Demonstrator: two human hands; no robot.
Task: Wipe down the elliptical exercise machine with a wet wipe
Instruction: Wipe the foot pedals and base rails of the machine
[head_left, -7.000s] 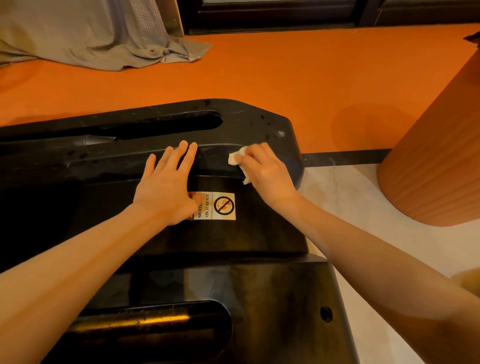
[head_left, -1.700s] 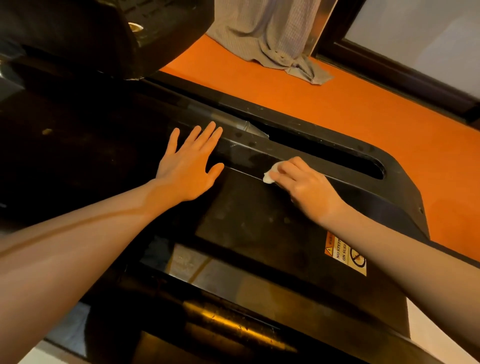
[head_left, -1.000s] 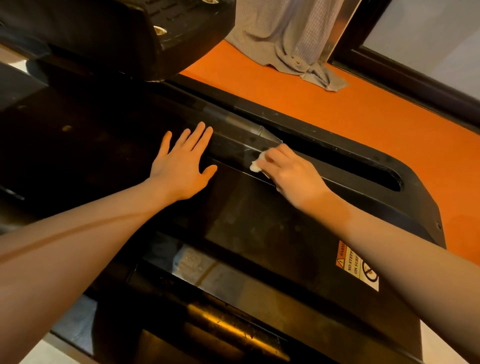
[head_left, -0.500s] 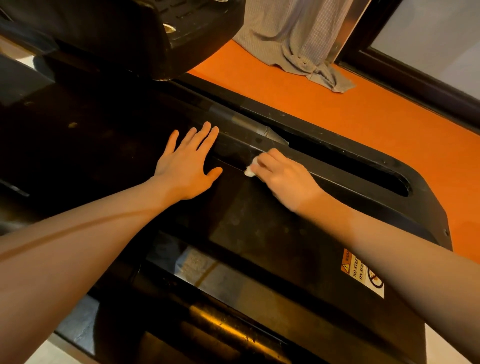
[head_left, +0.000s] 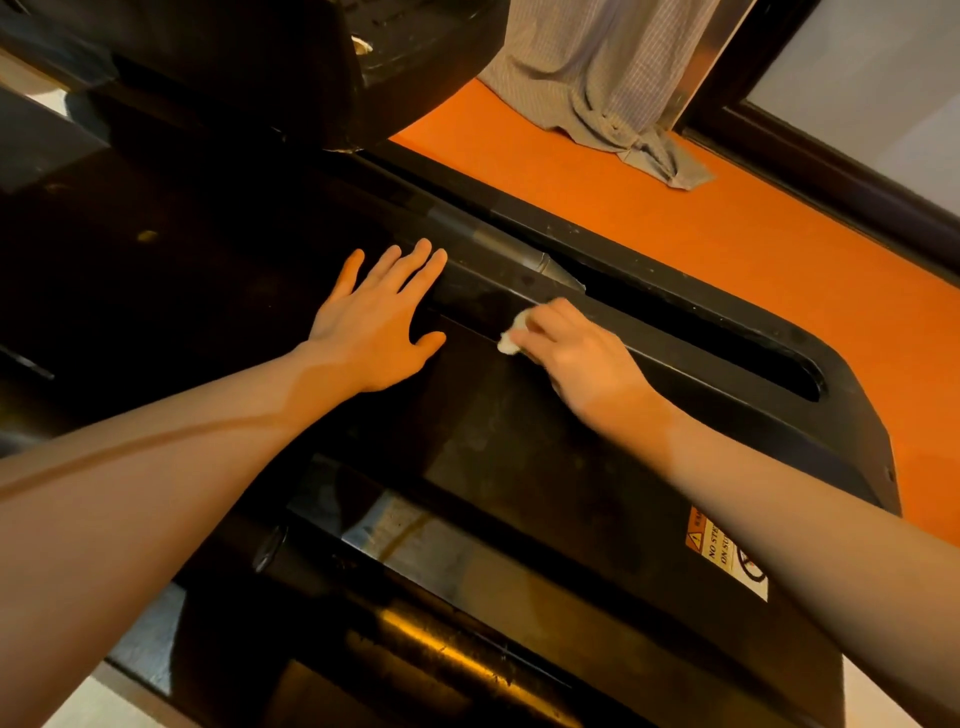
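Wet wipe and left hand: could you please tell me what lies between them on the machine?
In the head view, only bare black machine casing separates the left hand from the wet wipe under the right hand.

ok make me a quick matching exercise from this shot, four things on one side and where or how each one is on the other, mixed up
Things:
1. left hand
2. wet wipe
3. warning sticker
4. grey cloth

Places or states:
A. crumpled on the orange floor
B. bunched under the right hand fingers
C. flat, fingers spread, on the black machine cover
D. partly hidden by the right forearm

Pairs: 1-C, 2-B, 3-D, 4-A
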